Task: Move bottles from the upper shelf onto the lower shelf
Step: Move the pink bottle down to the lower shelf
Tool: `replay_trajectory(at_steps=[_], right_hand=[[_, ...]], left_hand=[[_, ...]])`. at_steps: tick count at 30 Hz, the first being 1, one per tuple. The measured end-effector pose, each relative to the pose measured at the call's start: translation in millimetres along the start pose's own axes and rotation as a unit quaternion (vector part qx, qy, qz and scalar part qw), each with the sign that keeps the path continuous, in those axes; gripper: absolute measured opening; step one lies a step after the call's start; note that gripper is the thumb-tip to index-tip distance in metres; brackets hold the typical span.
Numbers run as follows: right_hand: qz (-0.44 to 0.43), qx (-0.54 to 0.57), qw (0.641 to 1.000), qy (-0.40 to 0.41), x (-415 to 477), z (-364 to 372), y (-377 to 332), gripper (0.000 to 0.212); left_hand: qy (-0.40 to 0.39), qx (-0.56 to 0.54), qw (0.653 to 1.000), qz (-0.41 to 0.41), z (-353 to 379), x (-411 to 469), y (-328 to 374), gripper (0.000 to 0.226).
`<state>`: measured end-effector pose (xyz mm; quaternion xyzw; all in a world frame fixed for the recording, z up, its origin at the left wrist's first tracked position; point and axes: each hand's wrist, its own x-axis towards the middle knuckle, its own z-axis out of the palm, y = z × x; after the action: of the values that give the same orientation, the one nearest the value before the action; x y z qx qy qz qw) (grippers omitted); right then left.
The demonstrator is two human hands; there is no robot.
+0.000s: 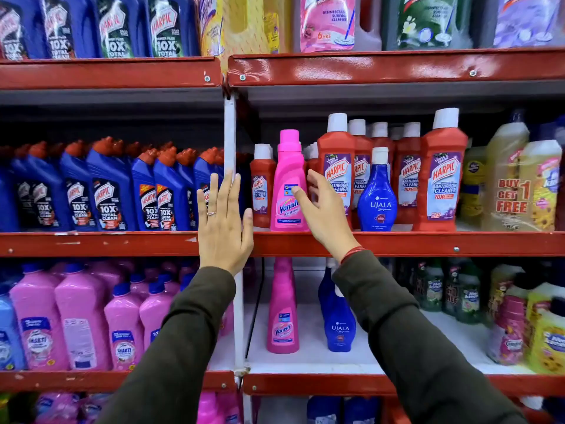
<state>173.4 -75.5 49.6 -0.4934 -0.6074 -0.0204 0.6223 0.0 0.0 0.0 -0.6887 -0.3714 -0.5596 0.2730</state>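
Shelving: red metal racks fill the view; the upper shelf (397,243) carries red Harpic bottles (336,172) in rows behind, likely stock that stays put.
Lower shelf: the lower shelf (305,362) has a white deck with open room at its front, where one pink Vanish bottle (282,319) and one blue Ujala bottle (337,319) stand side by side, upright; judged from this, part of the job is done.
Upper pink bottle: the pink bottle (289,185) stands upright at the front edge of the upper shelf, easy to reach, just left of the tall Harpic row.
Upper blue bottle: the blue bottle (377,194) stands at the same front edge, well right of the pink one, untouched.
Right hand: the right hand (324,206) is wide, fingers spread and curling at the pink bottle's right side, thumb on its label, not yet closed; probably about to take it.
Left hand: the left hand (224,221) is flat and wide, holding nothing, raised before the white upright post (230,133), seemingly ready to steady.
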Motion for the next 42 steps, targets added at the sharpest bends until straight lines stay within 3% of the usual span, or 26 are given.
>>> replay_trajectory(at_steps=[8,14,20,42], right_hand=[[0.114,0.025,0.992,-0.038,9.7,14.2,5.9,0.052],[0.130,0.059,0.988,-0.065,13.5,11.3,13.0,0.039],[0.154,0.115,0.979,-0.064,15.2,9.3,15.2,0.043],[0.090,0.216,0.971,-0.039,11.7,-13.6,-10.6,0.044]], left_hand=[[-0.059,-0.001,0.998,-0.007,22.8,-23.1,-17.9,0.062],[-0.060,0.027,0.998,0.004,41.1,-36.3,-18.1,0.061],[-0.039,0.050,0.998,0.006,47.5,-36.8,-20.4,0.061],[-0.059,0.092,0.994,-0.001,41.8,-36.1,-17.4,0.062]])
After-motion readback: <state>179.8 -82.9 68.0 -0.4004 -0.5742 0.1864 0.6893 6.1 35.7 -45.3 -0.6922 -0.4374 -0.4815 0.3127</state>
